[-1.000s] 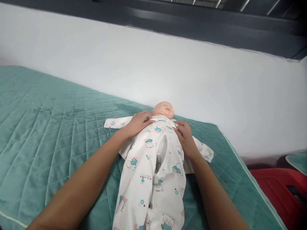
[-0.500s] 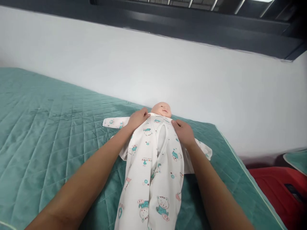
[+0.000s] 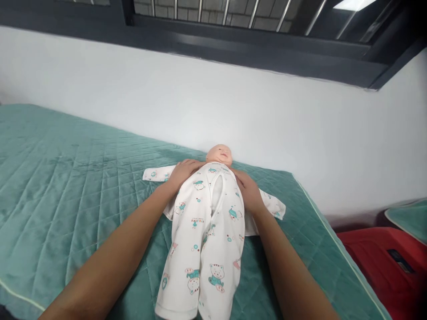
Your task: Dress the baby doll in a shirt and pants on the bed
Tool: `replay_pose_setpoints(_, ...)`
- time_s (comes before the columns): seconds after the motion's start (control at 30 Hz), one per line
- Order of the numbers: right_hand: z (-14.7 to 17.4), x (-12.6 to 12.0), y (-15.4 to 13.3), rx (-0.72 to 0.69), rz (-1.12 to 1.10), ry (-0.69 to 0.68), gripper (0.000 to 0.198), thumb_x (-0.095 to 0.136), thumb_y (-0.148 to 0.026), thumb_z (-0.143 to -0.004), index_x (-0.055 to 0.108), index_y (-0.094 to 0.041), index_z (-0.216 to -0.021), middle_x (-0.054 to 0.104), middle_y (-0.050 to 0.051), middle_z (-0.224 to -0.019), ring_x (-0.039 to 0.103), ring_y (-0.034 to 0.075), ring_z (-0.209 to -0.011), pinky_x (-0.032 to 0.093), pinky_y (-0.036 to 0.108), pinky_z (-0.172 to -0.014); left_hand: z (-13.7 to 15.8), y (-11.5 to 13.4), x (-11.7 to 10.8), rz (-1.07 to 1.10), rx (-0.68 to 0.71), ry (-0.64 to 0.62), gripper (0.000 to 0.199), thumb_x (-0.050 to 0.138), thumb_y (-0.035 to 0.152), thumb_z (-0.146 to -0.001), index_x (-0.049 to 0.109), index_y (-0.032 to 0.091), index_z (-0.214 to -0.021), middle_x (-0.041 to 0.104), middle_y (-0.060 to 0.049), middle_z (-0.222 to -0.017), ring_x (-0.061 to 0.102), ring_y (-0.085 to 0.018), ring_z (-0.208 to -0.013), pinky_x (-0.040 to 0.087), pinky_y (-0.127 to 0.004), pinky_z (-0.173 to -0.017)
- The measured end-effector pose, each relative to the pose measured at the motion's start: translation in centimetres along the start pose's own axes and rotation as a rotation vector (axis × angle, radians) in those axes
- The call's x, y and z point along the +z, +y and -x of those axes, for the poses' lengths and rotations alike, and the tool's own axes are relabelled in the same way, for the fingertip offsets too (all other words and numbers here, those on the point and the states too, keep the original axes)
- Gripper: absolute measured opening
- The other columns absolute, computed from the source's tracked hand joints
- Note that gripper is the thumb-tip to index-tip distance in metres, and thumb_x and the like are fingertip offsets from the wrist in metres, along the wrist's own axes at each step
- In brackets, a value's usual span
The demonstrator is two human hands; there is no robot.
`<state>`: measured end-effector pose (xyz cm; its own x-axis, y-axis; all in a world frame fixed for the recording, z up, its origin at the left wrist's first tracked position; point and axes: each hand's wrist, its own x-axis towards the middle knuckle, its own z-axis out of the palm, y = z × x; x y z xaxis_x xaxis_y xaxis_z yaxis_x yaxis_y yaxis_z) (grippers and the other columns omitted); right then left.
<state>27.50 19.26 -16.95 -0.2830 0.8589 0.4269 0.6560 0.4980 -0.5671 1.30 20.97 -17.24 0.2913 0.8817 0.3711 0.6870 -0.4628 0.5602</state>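
A baby doll (image 3: 219,154) lies on its back with its head toward the wall. White baby pants (image 3: 216,249) with a cartoon animal print and an open crotch are spread over its front, waistband near the chin and legs toward me. Under them a matching shirt shows, its sleeve (image 3: 158,173) stretched out on the left and another on the right. My left hand (image 3: 186,171) rests at the left upper edge of the pants, fingers extended. My right hand (image 3: 247,186) lies along the opposite edge, fingers stretched toward the doll's neck; some fingertips are hidden.
A green quilted bed cover (image 3: 83,178) lies beneath everything. Behind it rises a white wall (image 3: 167,98) with a dark window frame (image 3: 213,42) and metal bars above. A red plastic object (image 3: 373,253) stands beyond the right edge, beside another green cushioned surface (image 3: 408,218).
Both hands have loosened from pinching the waistband to lying flatter with fingers extended beside it. The view has shifted, showing more window and the lower ends of the pants legs.
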Motion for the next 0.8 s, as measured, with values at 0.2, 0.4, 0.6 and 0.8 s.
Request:
replay_pose_setpoints(0.2,1.7,0.2,0.6,-0.033,0.044,0.042,0.045,0.035,-0.038,-0.098,0.056,-0.023,-0.135,0.052,0.007,-0.145,0.044,0.024,-0.136,0.031,0.048,-0.115,3.1,-1.3,0.2,-0.133,0.073,0.044,0.049,0.051,0.029,-0.091,0.05,0.028,-0.139,0.049,-0.006,-0.145,0.038,-0.024,-0.133,0.028,-0.044,-0.112)
replay_pose_setpoints(0.4,5.0,0.8,-0.5,0.063,-0.055,0.166,0.046,0.039,-0.037,-0.095,0.056,-0.02,-0.134,0.048,0.01,-0.147,0.039,0.024,-0.14,0.028,0.049,-0.117,7.3,-0.6,0.1,-0.076,0.091,0.201,0.041,0.051,0.025,-0.089,0.057,0.02,-0.13,0.049,-0.01,-0.142,0.037,-0.024,-0.134,0.029,-0.044,-0.115)
replay_pose_setpoints(0.6,9.7,0.4,-5.9,0.013,-0.133,0.331,0.034,0.041,-0.023,-0.093,0.061,-0.024,-0.121,0.055,0.008,-0.14,0.047,0.021,-0.132,0.034,0.049,-0.114,12.4,3.6,-1.2,0.123,-0.08,0.364,0.031,0.042,0.025,-0.093,0.062,0.021,-0.117,0.061,-0.008,-0.121,0.053,-0.021,-0.116,0.041,-0.041,-0.104)
replay_pose_setpoints(0.8,16.7,-0.3,-13.1,-0.031,-0.124,0.146,0.026,0.051,-0.022,-0.092,0.06,-0.029,-0.115,0.051,0.007,-0.141,0.046,0.024,-0.133,0.039,0.049,-0.109,21.7,10.0,-2.1,0.329,-0.186,0.231,0.019,0.048,0.035,-0.093,0.063,0.024,-0.099,0.062,-0.006,-0.103,0.058,-0.02,-0.097,0.049,-0.034,-0.086)
